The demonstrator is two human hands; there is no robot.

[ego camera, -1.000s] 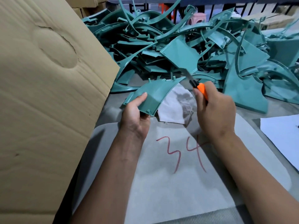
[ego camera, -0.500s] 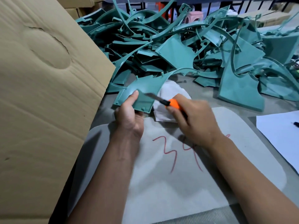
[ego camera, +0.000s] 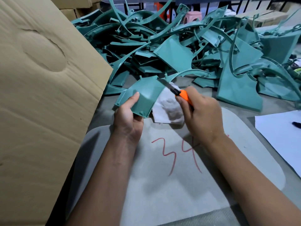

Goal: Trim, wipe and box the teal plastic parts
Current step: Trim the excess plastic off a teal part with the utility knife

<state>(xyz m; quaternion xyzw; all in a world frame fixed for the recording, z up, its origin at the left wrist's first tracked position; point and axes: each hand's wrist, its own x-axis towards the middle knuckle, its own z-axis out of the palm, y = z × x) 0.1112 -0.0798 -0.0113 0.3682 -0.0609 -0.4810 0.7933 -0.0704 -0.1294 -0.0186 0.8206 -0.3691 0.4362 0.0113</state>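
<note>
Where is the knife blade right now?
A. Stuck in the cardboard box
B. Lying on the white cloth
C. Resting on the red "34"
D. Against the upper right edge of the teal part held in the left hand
D. The right hand grips the orange-handled utility knife, whose blade tip meets the upper right edge of the teal part that the left hand holds above the white cloth.

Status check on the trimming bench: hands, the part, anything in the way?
Left hand grips teal part. Right hand holds orange knife, blade at the part's right edge. White cloth lies beneath; untrimmed pile behind. Nothing blocking.
</note>
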